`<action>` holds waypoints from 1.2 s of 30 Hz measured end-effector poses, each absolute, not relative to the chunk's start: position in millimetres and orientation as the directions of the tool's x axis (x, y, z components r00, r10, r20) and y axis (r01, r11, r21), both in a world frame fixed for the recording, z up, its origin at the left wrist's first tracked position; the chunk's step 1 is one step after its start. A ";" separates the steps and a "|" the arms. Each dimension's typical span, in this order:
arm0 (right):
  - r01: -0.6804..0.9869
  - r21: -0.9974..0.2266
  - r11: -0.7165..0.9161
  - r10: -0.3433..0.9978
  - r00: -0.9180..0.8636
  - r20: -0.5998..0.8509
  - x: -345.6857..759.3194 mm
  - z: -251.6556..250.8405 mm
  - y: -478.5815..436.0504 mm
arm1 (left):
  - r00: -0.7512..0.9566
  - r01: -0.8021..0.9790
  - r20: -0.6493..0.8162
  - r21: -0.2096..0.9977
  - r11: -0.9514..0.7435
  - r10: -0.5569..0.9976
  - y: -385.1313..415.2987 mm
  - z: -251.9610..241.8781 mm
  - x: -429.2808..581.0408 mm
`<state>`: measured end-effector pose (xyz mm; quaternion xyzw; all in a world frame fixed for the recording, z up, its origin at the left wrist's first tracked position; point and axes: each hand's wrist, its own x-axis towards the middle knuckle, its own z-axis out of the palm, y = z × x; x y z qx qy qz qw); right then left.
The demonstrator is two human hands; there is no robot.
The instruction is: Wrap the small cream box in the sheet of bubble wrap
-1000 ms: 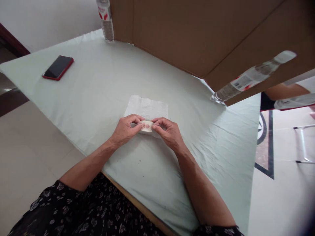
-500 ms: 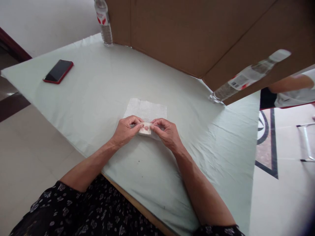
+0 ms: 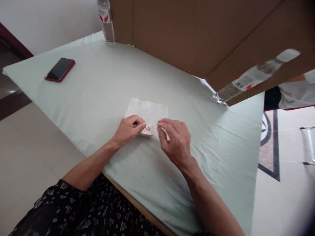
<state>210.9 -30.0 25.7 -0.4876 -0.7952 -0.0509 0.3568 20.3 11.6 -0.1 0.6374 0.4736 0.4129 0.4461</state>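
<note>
A square white paper tissue (image 3: 149, 110) lies flat on the pale green tablecloth (image 3: 98, 85). A small white piece with a pink mark (image 3: 148, 129) sits at its near edge. My left hand (image 3: 128, 129) pinches that piece with thumb and forefinger. My right hand (image 3: 176, 141) hovers just right of it, lifted slightly, fingers curled, with a thin white strip showing at the fingertips.
A red-cased phone (image 3: 59, 69) lies at the far left. One water bottle (image 3: 106, 20) stands at the back, another (image 3: 253, 76) at the right. A tall cardboard screen (image 3: 197, 32) closes off the far side. Another person's arm (image 3: 295, 88) shows beyond it.
My right hand has let go of the small piece and drawn back toward me and to the right. The left hand keeps its pinch in place.
</note>
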 end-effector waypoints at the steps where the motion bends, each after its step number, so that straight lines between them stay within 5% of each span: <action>1: 0.797 -0.231 0.557 0.732 -0.341 0.589 205.9 26.2 -33.5 | 0.212 0.235 0.106 0.959 -0.156 0.971 12.0 -0.9 20.4; 7: 0.813 -0.147 0.563 0.788 -0.475 0.392 189.9 10.9 -34.0 | 0.229 0.258 0.091 0.954 -0.151 0.969 13.9 -2.0 19.9; 12: 0.839 -0.093 0.536 0.816 -0.487 0.313 190.4 14.9 -32.4 | 0.268 0.446 0.052 0.879 -0.172 0.962 9.9 13.0 -4.4; 24: 0.873 0.040 0.487 0.827 -0.475 0.299 179.8 9.9 -29.2 | 0.098 0.649 -0.112 0.761 0.022 0.989 13.7 15.0 -44.4; 30: 0.872 0.094 0.480 0.815 -0.482 0.322 177.2 6.4 -27.7 | 0.108 0.532 -0.437 0.784 0.320 0.893 11.3 23.3 -53.3; 36: 0.878 0.068 0.474 0.820 -0.469 0.329 175.7 3.5 -27.0 | 0.083 0.606 -0.507 0.709 0.361 0.858 25.5 17.9 -34.1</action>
